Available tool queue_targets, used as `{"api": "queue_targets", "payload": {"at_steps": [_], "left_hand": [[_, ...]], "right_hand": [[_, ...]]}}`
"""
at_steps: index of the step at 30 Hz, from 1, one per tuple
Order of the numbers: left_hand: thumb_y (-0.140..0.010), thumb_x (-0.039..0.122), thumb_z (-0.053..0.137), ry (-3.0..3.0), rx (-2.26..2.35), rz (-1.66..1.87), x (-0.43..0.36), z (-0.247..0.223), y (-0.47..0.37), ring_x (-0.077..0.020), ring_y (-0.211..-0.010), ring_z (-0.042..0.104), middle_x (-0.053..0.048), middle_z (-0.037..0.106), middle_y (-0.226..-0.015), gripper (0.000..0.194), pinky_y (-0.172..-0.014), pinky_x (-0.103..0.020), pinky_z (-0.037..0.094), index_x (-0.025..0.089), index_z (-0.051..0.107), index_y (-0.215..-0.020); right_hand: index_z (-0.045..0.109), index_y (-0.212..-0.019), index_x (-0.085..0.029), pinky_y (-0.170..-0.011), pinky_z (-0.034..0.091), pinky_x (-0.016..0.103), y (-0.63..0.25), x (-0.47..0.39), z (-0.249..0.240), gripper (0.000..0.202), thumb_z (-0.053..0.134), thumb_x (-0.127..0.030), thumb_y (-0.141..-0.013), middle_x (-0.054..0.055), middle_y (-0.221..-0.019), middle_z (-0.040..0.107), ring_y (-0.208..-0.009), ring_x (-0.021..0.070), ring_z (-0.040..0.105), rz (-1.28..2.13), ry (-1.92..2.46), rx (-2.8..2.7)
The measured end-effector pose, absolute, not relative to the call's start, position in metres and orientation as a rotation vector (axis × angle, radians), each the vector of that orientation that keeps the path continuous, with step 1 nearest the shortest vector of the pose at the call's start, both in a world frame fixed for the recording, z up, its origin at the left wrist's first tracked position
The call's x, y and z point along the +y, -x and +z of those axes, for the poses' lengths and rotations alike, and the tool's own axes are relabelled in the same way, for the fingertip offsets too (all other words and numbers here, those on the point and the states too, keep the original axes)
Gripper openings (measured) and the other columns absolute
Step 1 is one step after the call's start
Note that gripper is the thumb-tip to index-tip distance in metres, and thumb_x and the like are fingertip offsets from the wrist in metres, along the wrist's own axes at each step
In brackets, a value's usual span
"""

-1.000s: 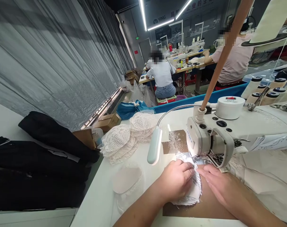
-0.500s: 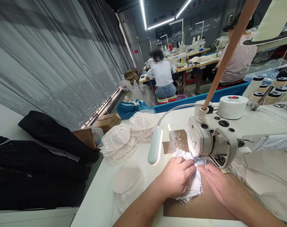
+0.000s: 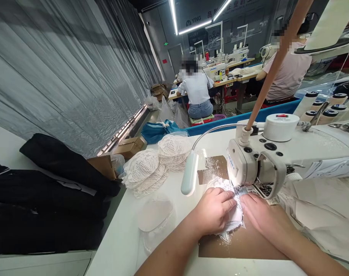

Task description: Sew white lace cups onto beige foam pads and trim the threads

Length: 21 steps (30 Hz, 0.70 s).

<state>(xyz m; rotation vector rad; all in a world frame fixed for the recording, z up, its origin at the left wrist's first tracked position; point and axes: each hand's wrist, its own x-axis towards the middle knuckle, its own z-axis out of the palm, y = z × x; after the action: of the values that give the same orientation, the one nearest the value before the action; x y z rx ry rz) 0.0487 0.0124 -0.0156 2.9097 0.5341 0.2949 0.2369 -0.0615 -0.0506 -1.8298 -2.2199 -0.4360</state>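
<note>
A white lace cup piece (image 3: 235, 219) lies under the needle area of a sewing machine (image 3: 243, 161), its near edge frayed with loose threads. My left hand (image 3: 216, 209) presses on it from the left, fingers bent and close together beside the presser foot. At the lace's right edge is my right hand (image 3: 256, 209), its fingers together and the tips pinching near the foot. The fingertips partly cover the fabric. A lit gooseneck lamp (image 3: 189, 174) hangs left of the machine head. Beneath the work is a brown plate (image 3: 240, 247) on the white table.
Stacked lace cups (image 3: 141, 168) and another lace pile (image 3: 174, 147) stand at the table's left. Nearer lies a beige oval pad (image 3: 155, 215). Beige fabric (image 3: 321, 211) spreads on the right. Thread cones (image 3: 309, 101) stand behind the machine. Two people sit at machines farther back.
The lace piece has slid a little away from me under the machine, and its near edge sits higher. My left hand has moved slightly with it; the right fingertips are drawn in more.
</note>
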Motion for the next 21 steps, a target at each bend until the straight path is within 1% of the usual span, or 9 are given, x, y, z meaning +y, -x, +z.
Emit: {"api": "queue_targets", "payload": {"at_steps": [3,6,9,12,15,17,18,19,21], "left_hand": [[-0.081,0.015,0.051,-2.905,0.534,0.312,0.013,-0.016,-0.047,-0.0224,-0.091,0.054,-0.006,0.062,-0.126,0.036,-0.08,-0.036,0.044,0.017,0.062,-0.116],[-0.081,0.014,0.051,-2.893,0.546,0.345,0.014,-0.017,-0.045,-0.022,-0.09,0.054,-0.006,0.063,-0.126,0.037,-0.081,-0.036,0.045,0.017,0.063,-0.116],[-0.08,0.015,0.051,-2.883,0.552,0.345,0.016,-0.017,-0.043,-0.0224,-0.091,0.054,-0.006,0.063,-0.126,0.038,-0.082,-0.037,0.045,0.018,0.063,-0.117],[-0.08,0.015,0.051,-2.879,0.544,0.337,0.016,-0.017,-0.043,-0.0233,-0.093,0.055,-0.007,0.062,-0.127,0.039,-0.084,-0.038,0.045,0.018,0.063,-0.117],[-0.079,0.013,0.052,-2.882,0.545,0.335,0.016,-0.016,-0.044,-0.0231,-0.094,0.055,-0.008,0.062,-0.127,0.041,-0.085,-0.038,0.046,0.018,0.063,-0.117],[-0.078,0.013,0.052,-2.885,0.552,0.334,0.016,-0.017,-0.044,-0.0223,-0.093,0.055,-0.008,0.062,-0.126,0.041,-0.084,-0.037,0.046,0.018,0.063,-0.117],[-0.078,0.013,0.053,-2.885,0.553,0.334,0.016,-0.017,-0.044,-0.0219,-0.092,0.055,-0.007,0.062,-0.125,0.041,-0.084,-0.037,0.046,0.018,0.063,-0.117],[-0.077,0.013,0.053,-2.883,0.554,0.333,0.016,-0.017,-0.043,-0.0218,-0.093,0.055,-0.007,0.062,-0.125,0.041,-0.084,-0.037,0.046,0.018,0.063,-0.117],[-0.078,0.014,0.053,-2.877,0.556,0.33,0.017,-0.016,-0.043,-0.0221,-0.094,0.055,-0.008,0.062,-0.126,0.04,-0.085,-0.038,0.046,0.019,0.063,-0.116]], "right_hand": [[0.058,-0.068,-0.02,-0.04,0.017,0.029,-0.238,-0.061,-0.047,0.027,0.041,-0.006,-0.083,0.003,-0.058,0.061,-0.04,0.0156,0.053,-0.46,1.834,-2.203],[0.055,-0.066,-0.022,-0.041,0.015,0.03,-0.246,-0.066,-0.042,0.027,0.039,-0.006,-0.08,0.001,-0.047,0.053,-0.034,0.0146,0.046,-0.485,1.807,-2.185],[0.051,-0.063,-0.023,-0.041,0.017,0.03,-0.256,-0.071,-0.036,0.028,0.038,-0.012,-0.084,-0.002,-0.039,0.043,-0.033,0.0149,0.042,-0.491,1.784,-2.169],[0.052,-0.063,-0.023,-0.041,0.02,0.029,-0.259,-0.073,-0.036,0.031,0.037,-0.018,-0.089,-0.002,-0.042,0.045,-0.036,0.0152,0.045,-0.425,1.741,-2.158],[0.064,-0.088,-0.022,-0.041,0.026,0.027,-0.254,-0.073,-0.039,0.03,0.036,-0.012,-0.087,0.001,-0.063,0.063,-0.042,0.0141,0.054,-0.325,1.646,-2.225],[0.063,-0.109,-0.023,-0.043,0.03,0.027,-0.251,-0.073,-0.042,0.043,0.036,-0.005,-0.08,0.002,-0.08,0.069,-0.047,0.0133,0.057,-0.288,1.563,-2.302],[0.062,-0.112,-0.023,-0.044,0.03,0.028,-0.251,-0.074,-0.043,0.048,0.036,-0.002,-0.077,0.002,-0.083,0.069,-0.047,0.0132,0.057,-0.289,1.539,-2.328],[0.064,-0.106,-0.023,-0.044,0.029,0.029,-0.253,-0.075,-0.044,0.047,0.037,0.0,-0.074,0.002,-0.081,0.068,-0.046,0.0132,0.055,-0.306,1.535,-2.341],[0.063,-0.08,-0.023,-0.045,0.026,0.031,-0.258,-0.078,-0.047,0.033,0.039,-0.001,-0.073,0.001,-0.068,0.062,-0.044,0.0136,0.048,-0.359,1.54,-2.339]]}}
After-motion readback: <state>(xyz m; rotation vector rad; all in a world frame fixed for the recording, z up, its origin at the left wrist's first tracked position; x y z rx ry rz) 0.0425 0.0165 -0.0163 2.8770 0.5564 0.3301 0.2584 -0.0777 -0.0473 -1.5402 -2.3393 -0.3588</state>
